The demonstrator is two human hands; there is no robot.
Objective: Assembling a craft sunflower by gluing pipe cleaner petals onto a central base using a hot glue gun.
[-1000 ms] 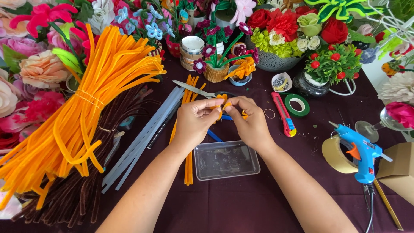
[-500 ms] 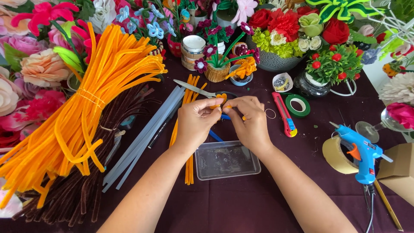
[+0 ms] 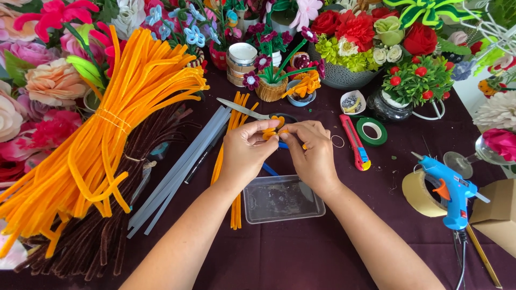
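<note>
Dark-clothed table [image 3: 333,252]: left hand [image 3: 244,153] and right hand [image 3: 312,153] pinch a small orange pipe-cleaner piece [image 3: 269,134]; tight, even bends likely serve best.

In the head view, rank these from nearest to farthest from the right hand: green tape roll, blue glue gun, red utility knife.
From the right hand:
1. Red utility knife, just to its right on the cloth.
2. Green tape roll, a little beyond the knife.
3. Blue glue gun, far right, near the table edge.
</note>
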